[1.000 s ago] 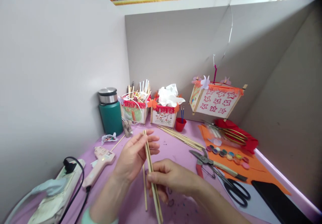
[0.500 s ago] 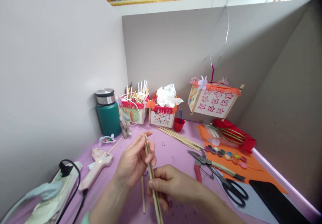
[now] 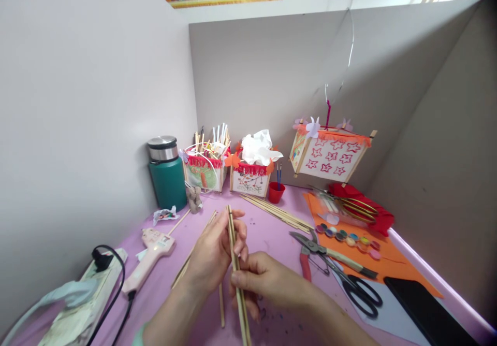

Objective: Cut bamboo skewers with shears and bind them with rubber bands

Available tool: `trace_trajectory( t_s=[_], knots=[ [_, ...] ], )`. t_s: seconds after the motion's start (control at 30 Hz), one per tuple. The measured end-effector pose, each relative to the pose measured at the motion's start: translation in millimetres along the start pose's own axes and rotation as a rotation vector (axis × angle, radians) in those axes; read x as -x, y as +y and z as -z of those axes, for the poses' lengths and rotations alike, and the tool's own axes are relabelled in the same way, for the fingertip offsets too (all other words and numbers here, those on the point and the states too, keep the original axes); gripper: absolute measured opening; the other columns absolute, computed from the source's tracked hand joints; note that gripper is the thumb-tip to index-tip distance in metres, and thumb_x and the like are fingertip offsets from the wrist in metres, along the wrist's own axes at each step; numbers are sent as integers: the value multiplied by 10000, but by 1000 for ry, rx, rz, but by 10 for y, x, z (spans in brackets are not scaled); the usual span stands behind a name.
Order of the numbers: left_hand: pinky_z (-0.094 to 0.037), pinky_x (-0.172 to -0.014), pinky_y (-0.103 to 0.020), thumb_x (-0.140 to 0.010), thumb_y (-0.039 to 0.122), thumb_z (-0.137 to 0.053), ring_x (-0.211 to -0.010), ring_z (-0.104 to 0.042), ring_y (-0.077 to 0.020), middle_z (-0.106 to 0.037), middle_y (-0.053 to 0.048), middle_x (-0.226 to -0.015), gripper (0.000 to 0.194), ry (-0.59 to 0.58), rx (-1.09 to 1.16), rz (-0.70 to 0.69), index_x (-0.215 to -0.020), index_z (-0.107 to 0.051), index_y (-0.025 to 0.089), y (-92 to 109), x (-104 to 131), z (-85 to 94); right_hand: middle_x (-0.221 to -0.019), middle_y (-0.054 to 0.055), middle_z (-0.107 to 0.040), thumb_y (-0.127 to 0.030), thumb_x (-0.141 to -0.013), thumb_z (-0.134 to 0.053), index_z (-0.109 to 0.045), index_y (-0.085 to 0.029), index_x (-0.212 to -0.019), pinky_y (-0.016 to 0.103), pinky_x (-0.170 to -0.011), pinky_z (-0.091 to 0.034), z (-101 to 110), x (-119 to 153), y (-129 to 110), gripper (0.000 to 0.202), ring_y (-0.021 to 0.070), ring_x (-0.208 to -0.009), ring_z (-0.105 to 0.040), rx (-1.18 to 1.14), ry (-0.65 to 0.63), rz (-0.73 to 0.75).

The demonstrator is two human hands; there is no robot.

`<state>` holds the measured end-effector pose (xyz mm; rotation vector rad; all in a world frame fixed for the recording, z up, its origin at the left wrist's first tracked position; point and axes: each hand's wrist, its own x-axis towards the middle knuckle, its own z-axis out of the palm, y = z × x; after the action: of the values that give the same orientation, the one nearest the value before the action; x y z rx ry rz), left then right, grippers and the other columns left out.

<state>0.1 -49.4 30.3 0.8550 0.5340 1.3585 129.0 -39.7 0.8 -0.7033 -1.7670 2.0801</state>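
Observation:
Upright between my two hands, leaning slightly, is a thin bundle of wooden sticks (image 3: pixel 233 243) with a dark mark near its top. My left hand (image 3: pixel 215 255) is closed around its upper part. Lower down, my right hand (image 3: pixel 267 281) pinches the sticks between thumb and fingers. Partly hidden behind my left hand and wrist, other loose sticks (image 3: pixel 212 219) lie on the purple table. Another single stick (image 3: pixel 221 304) rests below my hands. The lower end of the held bundle runs out of view.
A pink glue gun (image 3: pixel 149 260) and a power strip (image 3: pixel 93 294) lie left. Behind stand a green flask (image 3: pixel 167 183), decorated boxes (image 3: pixel 250 181) and spare sticks (image 3: pixel 275 213). Pruning shears (image 3: pixel 305 263), black-handled scissors (image 3: pixel 361 294) and a phone (image 3: pixel 423 310) are right. A paper lantern (image 3: pixel 330 154) hangs above.
Both hands and the held sticks have shifted slightly right, and the bundle stands a little straighter. Loose sticks on the table behind my left wrist now show.

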Motion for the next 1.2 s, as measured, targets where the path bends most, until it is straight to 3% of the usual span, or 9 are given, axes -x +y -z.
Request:
trace_trajectory(
  t_s=[0.27, 0.47, 0.57, 0.67, 0.97, 1.2],
  knots=[
    [-256, -326, -130, -884, 334, -471, -376, -201, -35, -273, 80, -525, 191, 28, 44, 7, -822, -498, 156, -25, 22, 12, -521, -8, -554, -486, -765, -567, -594, -90, -699, 160, -367, -369, -14, -26, 30, 402, 51, -352, -468, 7, -13, 17],
    [-441, -457, -223, -896, 284, -423, -483, -443, -74, -492, -1, -722, 281, -40, 46, 55, -1111, -532, 139, 66, 5, 15, -677, 37, -603, -471, -767, -590, -586, -80, -803, 206, -433, -449, 70, 16, 84, 392, 49, -414, -470, -280, -206, 71],
    [-452, -495, -210, -861, 262, -509, -533, -502, -85, -509, 6, -715, 249, 33, -4, 1, -1085, -548, 160, 69, -15, 42, -694, 31, -614, -444, -773, -605, -552, -100, -891, 185, -435, -427, 68, 34, 67, 368, 47, -428, -479, -283, -156, 105],
    [-443, -505, -186, -823, 276, -579, -553, -538, -90, -543, -1, -706, 262, 103, -145, -28, -1054, -561, 153, 56, -25, 72, -654, 21, -615, -414, -801, -582, -527, -114, -854, 157, -399, -384, 24, 23, 44, 309, 51, -413, -495, -168, -77, 121],
    [-466, -512, -232, -812, 365, -573, -523, -580, -129, -598, -29, -683, 271, 215, -312, -95, -925, -582, 118, 55, -23, 95, -625, 15, -602, -402, -810, -562, -498, -129, -789, 165, -390, -397, 19, 4, 80, 281, 47, -399, -453, -193, -118, 87],
    [-475, -520, -268, -881, 393, -431, -511, -548, -124, -559, -16, -695, 291, 103, -182, -31, -958, -537, 133, 41, -25, 48, -644, 18, -606, -407, -820, -545, -514, -116, -751, 157, -379, -391, 27, -14, 115, 300, 47, -390, -495, -132, -90, 90]
  ],
)
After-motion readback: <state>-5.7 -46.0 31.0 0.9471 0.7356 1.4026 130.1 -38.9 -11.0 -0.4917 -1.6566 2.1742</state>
